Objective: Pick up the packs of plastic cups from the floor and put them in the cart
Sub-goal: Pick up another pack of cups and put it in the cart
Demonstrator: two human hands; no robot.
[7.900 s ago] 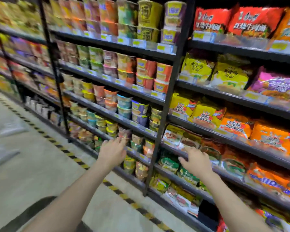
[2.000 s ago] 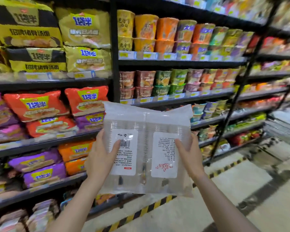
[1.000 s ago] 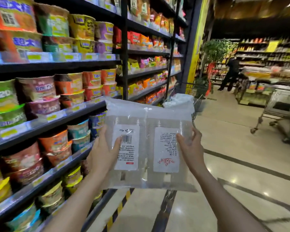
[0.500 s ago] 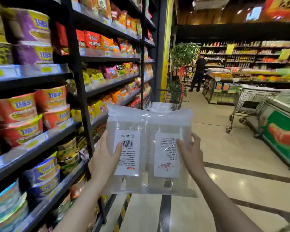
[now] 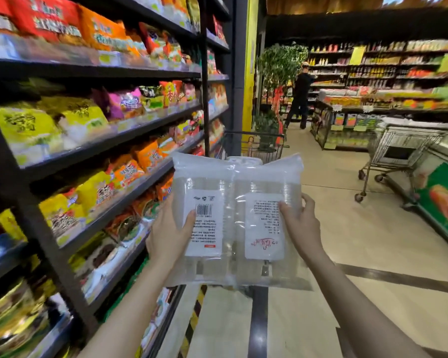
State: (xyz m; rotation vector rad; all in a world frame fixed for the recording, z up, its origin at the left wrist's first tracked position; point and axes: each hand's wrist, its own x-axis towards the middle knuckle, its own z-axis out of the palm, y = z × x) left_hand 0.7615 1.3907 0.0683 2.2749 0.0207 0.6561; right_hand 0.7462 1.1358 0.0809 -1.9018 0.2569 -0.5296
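Observation:
Two clear packs of plastic cups sit side by side at chest height in front of me, each with a white label. My left hand [image 5: 169, 235] grips the left pack [image 5: 204, 223] by its outer edge, thumb across the barcode label. My right hand [image 5: 301, 226] grips the right pack [image 5: 263, 226] the same way, thumb on its label. Straight ahead, just beyond the packs' tops, stands a wire shopping cart [image 5: 254, 144] with a dark handle, beside the shelf end; its basket is mostly hidden by the packs.
Black shelving [image 5: 93, 151] full of noodle packets runs along my left. A second empty cart [image 5: 401, 151] and a chest freezer [image 5: 445, 187] stand on the right. A person in dark clothes [image 5: 299, 96] stands far ahead near a potted tree [image 5: 279, 65]. Tiled floor lies between.
Since half a second ago I have moved forward along the aisle with both packs held up; the cart ahead looks nearer and larger. My grip on the packs is unchanged.

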